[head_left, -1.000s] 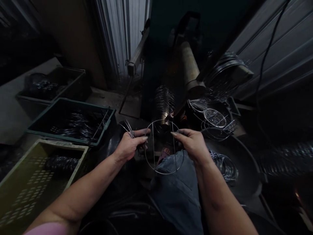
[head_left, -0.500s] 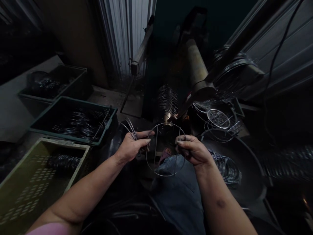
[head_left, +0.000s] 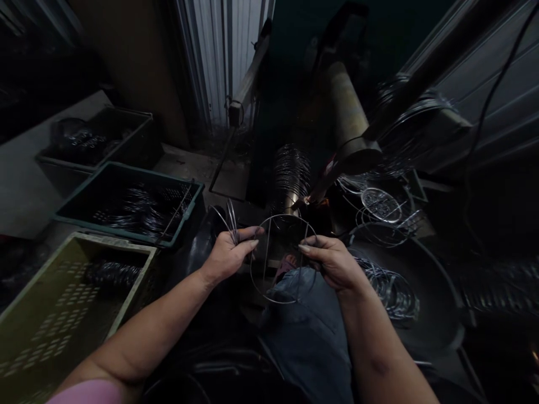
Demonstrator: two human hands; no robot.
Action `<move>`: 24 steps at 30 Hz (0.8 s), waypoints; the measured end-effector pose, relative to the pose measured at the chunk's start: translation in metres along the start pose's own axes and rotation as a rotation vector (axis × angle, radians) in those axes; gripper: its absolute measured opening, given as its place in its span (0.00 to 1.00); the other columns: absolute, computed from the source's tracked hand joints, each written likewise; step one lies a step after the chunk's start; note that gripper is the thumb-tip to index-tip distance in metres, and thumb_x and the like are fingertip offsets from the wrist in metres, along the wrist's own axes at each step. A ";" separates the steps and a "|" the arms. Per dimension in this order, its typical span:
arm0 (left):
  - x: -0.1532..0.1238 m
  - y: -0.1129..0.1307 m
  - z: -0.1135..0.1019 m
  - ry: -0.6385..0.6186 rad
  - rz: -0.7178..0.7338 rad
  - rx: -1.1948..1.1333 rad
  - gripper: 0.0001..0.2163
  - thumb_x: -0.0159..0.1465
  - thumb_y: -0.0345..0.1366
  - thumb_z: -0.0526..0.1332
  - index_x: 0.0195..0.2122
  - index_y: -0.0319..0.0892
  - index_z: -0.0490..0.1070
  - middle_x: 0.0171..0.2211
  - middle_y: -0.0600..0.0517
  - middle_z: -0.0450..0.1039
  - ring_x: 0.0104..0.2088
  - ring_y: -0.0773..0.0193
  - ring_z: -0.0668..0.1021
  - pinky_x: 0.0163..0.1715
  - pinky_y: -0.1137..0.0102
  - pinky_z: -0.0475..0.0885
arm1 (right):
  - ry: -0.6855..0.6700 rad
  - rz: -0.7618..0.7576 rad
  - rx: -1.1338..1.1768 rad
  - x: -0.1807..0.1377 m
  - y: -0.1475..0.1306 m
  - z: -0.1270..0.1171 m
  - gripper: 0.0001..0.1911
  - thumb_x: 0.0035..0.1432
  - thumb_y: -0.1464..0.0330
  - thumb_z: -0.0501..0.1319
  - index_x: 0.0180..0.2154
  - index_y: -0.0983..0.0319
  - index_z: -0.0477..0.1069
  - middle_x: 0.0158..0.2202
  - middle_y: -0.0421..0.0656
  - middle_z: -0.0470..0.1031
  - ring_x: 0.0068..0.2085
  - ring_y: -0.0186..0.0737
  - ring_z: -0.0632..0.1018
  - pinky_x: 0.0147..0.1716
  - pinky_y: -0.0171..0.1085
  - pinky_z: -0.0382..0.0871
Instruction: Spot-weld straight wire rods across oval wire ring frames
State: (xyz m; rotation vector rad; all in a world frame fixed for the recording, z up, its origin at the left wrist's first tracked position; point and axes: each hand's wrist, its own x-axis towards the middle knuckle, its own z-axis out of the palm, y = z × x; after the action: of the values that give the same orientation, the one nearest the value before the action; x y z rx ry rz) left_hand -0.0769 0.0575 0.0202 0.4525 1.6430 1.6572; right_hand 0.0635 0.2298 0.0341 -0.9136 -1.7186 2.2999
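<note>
- Holding a round wire frame [head_left: 283, 301] up above blue jeans [head_left: 305, 336], between both hands
- Left hand [head_left: 229, 259]: fingers clamped on the frame and some bent wires [head_left: 231, 221]
- Right hand [head_left: 330, 261]: fingers pinched together on the frame's other side

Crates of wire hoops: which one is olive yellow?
The olive-yellow crate, closest to the person; the teal-rimmed crate sits beyond it, and the dark crate farthest.

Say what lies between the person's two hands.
The head view shows a round wire hoop with upright cross wires between the left hand and the right hand.
</note>
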 end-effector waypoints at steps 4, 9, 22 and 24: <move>0.000 -0.002 -0.003 -0.001 0.023 0.000 0.14 0.52 0.34 0.63 0.40 0.39 0.75 0.35 0.48 0.77 0.30 0.66 0.76 0.31 0.73 0.70 | -0.168 0.028 -0.039 -0.007 -0.007 0.008 0.11 0.39 0.66 0.68 0.24 0.66 0.73 0.16 0.39 0.67 0.16 0.27 0.62 0.15 0.29 0.50; -0.002 -0.007 -0.006 0.021 -0.003 -0.056 0.15 0.52 0.35 0.63 0.42 0.40 0.74 0.26 0.51 0.76 0.23 0.69 0.73 0.27 0.73 0.69 | 0.022 0.037 0.017 -0.001 -0.008 0.014 0.13 0.36 0.65 0.70 0.22 0.65 0.71 0.16 0.37 0.66 0.15 0.25 0.61 0.14 0.27 0.54; 0.015 0.013 0.006 0.041 -0.082 -0.252 0.16 0.47 0.31 0.66 0.39 0.35 0.75 0.20 0.52 0.73 0.19 0.71 0.72 0.20 0.75 0.69 | 0.124 0.042 -0.012 0.014 -0.023 0.010 0.16 0.32 0.63 0.72 0.21 0.65 0.69 0.15 0.36 0.64 0.14 0.26 0.61 0.11 0.28 0.54; 0.018 0.018 0.007 0.049 -0.085 -0.264 0.16 0.47 0.31 0.66 0.38 0.34 0.75 0.19 0.53 0.72 0.18 0.72 0.71 0.20 0.75 0.68 | 0.133 0.046 -0.006 0.016 -0.029 0.009 0.16 0.32 0.63 0.72 0.21 0.65 0.69 0.14 0.36 0.64 0.14 0.26 0.62 0.12 0.27 0.55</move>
State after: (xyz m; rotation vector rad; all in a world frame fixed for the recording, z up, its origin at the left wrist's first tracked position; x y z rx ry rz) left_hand -0.0884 0.0769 0.0341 0.2092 1.4301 1.8006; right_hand 0.0385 0.2390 0.0556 -1.0911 -1.6682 2.2073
